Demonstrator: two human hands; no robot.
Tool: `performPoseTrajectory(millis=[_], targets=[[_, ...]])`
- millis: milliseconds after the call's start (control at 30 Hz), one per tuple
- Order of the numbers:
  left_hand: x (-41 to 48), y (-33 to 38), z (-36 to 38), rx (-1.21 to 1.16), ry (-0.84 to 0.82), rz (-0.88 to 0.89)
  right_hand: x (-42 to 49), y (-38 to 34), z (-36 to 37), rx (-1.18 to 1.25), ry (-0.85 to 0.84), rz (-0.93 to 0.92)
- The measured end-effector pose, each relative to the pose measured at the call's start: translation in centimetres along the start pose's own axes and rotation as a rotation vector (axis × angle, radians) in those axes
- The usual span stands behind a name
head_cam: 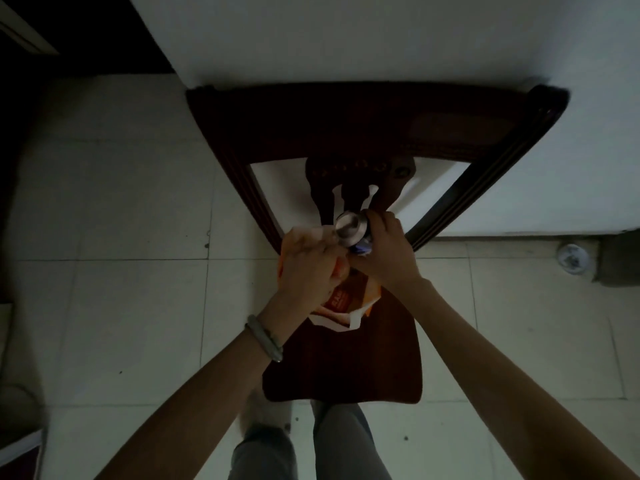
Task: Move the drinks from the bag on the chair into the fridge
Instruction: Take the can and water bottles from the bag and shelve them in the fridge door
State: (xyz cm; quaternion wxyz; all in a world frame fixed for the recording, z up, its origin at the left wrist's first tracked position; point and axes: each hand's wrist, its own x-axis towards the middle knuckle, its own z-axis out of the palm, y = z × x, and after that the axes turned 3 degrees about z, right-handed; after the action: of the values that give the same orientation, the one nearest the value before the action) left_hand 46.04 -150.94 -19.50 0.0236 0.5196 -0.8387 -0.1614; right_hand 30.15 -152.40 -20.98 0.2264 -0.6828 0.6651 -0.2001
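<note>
An orange and white plastic bag (349, 299) lies on the seat of a dark wooden chair (346, 362) right below me. My left hand (308, 268) grips the bag's upper edge. My right hand (388, 251) is closed around a drink can (350, 227) with a silver end and a blue side, held just above the bag's mouth. The can's lower part is hidden by my fingers. What else lies in the bag is hidden. No fridge is in view.
The chair's carved back (360, 133) stands against a white wall (381, 36). Pale floor tiles (121, 237) spread to the left and right. A small round object (573, 258) lies on the floor at the right. My legs (311, 448) stand at the seat's front edge.
</note>
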Motion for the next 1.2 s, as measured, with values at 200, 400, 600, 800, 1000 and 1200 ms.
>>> performPoseTrajectory(millis=[200, 400, 600, 800, 1000, 1200], targets=[[-6.9, -3.1, -8.0, -0.131, 0.190, -0.167, -1.8, -8.0, -3.8, 0.049, 0.050, -0.145], [-17.8, -7.7, -13.6, -0.282, 0.385, -0.244, -5.5, -19.3, -2.6, 0.054, 0.021, -0.306], [-32.8, -12.5, -16.3, -0.285, 0.584, -0.399, -12.8, -32.3, 2.2, 0.173, -0.028, -0.472], [-49.3, -16.6, -16.7, -0.250, 0.684, -0.648, -20.7, -43.1, 9.2, 0.287, -0.239, -0.640], [-63.2, -18.7, -17.3, -0.149, 0.806, -0.811, -27.3, -52.8, 15.0, 0.314, -0.436, -0.791], [-71.7, -21.0, -18.9, -0.077, 0.922, -0.947, -30.4, -61.1, 18.3, 0.367, -0.557, -0.963]])
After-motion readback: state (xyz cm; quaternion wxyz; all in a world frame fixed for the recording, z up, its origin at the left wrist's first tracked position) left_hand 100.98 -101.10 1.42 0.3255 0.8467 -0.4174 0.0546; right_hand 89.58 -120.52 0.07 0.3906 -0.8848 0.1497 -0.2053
